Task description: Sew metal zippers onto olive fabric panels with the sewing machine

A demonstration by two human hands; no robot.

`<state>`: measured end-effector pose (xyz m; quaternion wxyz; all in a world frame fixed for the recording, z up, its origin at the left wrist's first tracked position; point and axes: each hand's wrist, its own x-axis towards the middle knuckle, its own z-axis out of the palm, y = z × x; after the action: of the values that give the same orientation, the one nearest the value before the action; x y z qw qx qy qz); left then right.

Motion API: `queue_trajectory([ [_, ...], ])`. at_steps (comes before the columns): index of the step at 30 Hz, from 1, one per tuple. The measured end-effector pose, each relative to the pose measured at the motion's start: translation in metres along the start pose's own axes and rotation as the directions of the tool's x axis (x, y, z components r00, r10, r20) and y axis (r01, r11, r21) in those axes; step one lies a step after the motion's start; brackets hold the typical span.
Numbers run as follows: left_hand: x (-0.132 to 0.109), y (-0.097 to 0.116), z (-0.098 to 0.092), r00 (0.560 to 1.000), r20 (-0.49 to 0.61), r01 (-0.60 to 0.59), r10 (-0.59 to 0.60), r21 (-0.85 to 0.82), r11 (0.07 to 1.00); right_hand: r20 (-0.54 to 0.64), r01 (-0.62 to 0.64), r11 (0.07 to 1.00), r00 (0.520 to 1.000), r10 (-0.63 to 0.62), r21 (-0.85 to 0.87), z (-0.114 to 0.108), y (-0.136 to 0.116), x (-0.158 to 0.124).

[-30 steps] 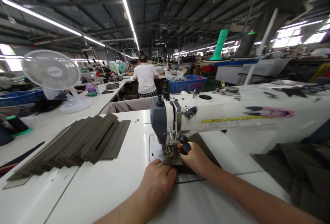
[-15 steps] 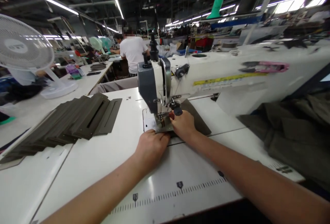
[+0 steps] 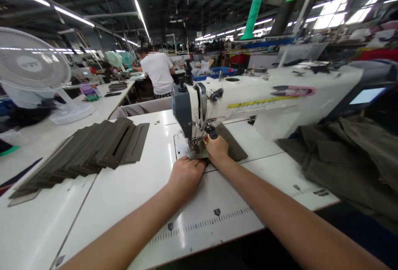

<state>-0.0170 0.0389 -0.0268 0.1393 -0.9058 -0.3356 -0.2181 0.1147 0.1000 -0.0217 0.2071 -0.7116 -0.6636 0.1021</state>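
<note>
Steel trusses and long strip lights span a big sewing hall, where a co-worker (image 3: pixel 157 73) in a white T-shirt stands with their back turned, near a blue plastic crate (image 3: pixel 214 73). A white pedestal fan (image 3: pixel 29 63) stands on the neighbouring bench at left. Nearer, a long-arm sewing machine (image 3: pixel 248 104) stretches across a white sewing table (image 3: pixel 77 228), with pink-handled thread snips (image 3: pixel 294 91) lying on its arm. An olive fabric heap (image 3: pixel 342 158) lies to the right of the machine, and a fanned stack of slotted olive panels (image 3: pixel 93 145) lies left of it, both well apart from the hands.

One olive fabric panel (image 3: pixel 231 143) sits under the presser foot (image 3: pixel 195 145), its far corner reaching out to the right of the needle area. The left hand (image 3: pixel 185 177) presses down on the near edge, and the right hand (image 3: pixel 217 148) rests on the panel just beside the foot. Neither hand is clenched; whether the fingers pinch the cloth or only press it, I cannot tell. Flat, even pressure on both sides of the foot seems the sound way to guide a stiff panel, with fingertips kept clear of the needle.
</note>
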Motion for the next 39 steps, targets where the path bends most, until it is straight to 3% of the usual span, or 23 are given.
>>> queue_trajectory([
  [3,-0.010,0.004,-0.013,1.000,-0.010,-0.017,0.017,-0.036,0.999,-0.030,0.178,0.984,0.984,-0.178,0.025,-0.008,0.009,-0.018],
  [5,-0.019,0.005,-0.022,0.999,-0.001,0.032,-0.032,-0.069,0.997,-0.052,0.350,0.935,0.936,-0.348,0.055,-0.012,0.020,-0.037],
  [6,-0.023,0.005,-0.025,0.996,-0.003,0.086,-0.087,-0.074,0.993,-0.072,0.443,0.893,0.896,-0.439,0.076,-0.013,0.026,-0.048],
  [7,-0.026,0.004,-0.027,0.990,-0.007,0.142,-0.143,-0.070,0.987,-0.132,0.595,0.797,0.803,-0.582,0.108,-0.013,0.031,-0.058],
  [9,-0.028,0.000,-0.027,0.983,-0.016,0.184,-0.185,-0.051,0.982,-0.163,0.747,0.653,0.664,-0.729,0.123,-0.013,0.041,-0.073],
  [10,-0.028,-0.003,-0.026,0.987,-0.011,0.157,-0.157,-0.049,0.986,-0.159,0.787,0.604,0.617,-0.770,0.125,-0.012,0.044,-0.077],
  [11,-0.026,-0.006,-0.024,0.994,0.000,0.108,-0.108,-0.050,0.993,-0.138,0.799,0.587,0.601,-0.788,0.127,-0.012,0.045,-0.079],
  [14,-0.021,-0.012,-0.017,0.999,0.023,-0.030,0.032,-0.049,0.998,-0.092,0.798,0.587,0.600,-0.794,0.139,-0.011,0.047,-0.077],
  [19,-0.014,-0.012,-0.015,0.993,-0.013,-0.119,0.118,-0.018,0.993,-0.086,0.773,0.606,0.627,-0.774,0.185,-0.011,0.044,-0.071],
  [32,-0.001,-0.019,-0.017,0.996,0.067,-0.052,0.057,-0.086,0.995,-0.010,0.726,0.613,0.648,-0.762,0.313,-0.019,0.043,-0.059],
  [39,0.004,-0.026,-0.008,0.998,-0.005,-0.061,0.061,-0.042,0.997,-0.014,0.741,0.595,0.630,-0.777,0.312,-0.017,0.041,-0.044],
])
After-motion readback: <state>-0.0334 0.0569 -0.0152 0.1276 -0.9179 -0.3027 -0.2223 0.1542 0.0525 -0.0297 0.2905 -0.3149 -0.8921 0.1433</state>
